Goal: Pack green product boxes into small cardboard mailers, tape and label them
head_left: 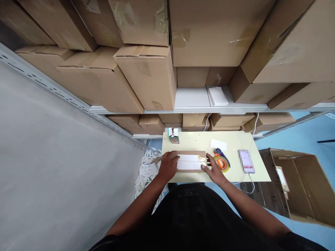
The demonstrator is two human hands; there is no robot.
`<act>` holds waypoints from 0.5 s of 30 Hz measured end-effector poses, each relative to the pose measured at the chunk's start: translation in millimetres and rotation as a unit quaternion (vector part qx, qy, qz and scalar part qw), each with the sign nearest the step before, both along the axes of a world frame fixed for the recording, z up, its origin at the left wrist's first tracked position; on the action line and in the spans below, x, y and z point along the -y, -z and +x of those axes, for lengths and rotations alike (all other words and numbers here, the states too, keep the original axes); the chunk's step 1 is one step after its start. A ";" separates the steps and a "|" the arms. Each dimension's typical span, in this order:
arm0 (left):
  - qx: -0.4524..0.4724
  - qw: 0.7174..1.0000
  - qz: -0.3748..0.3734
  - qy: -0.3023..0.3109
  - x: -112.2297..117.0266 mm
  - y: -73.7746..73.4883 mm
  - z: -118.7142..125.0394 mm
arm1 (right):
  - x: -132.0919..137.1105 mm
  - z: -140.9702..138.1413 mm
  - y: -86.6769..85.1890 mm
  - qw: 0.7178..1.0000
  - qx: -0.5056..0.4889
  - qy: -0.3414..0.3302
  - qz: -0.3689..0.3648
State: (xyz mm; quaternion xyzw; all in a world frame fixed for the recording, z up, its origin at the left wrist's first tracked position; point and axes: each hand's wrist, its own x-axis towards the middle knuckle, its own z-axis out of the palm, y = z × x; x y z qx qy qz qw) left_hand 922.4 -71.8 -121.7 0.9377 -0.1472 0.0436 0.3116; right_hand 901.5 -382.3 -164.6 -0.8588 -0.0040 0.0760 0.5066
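A small brown cardboard box (pixel 190 154) with a white label (pixel 187 162) lies on a pale yellow table (pixel 235 137). My left hand (pixel 169 165) rests on the box's left end, fingers curled over its edge. At the right end, my right hand (pixel 213 169) touches the box with fingers stretched toward a strip of yellowish tape (pixel 202 160). Just right of my right hand lies an orange and blue tape dispenser (pixel 222 161).
A white slip (pixel 218 144), a small green and white carton (pixel 173 135) and a phone on a white cable (pixel 246 161) also lie on the table. Shelves of cardboard boxes (pixel 146 75) rise behind. An open carton (pixel 295 181) stands at right; white packets (pixel 146 170) litter the floor at left.
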 end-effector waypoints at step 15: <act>0.005 0.994 0.093 0.059 24.7 -9.5 -8.0 | 108.0 66.3 60.5 0.886 -0.267 0.055 -0.376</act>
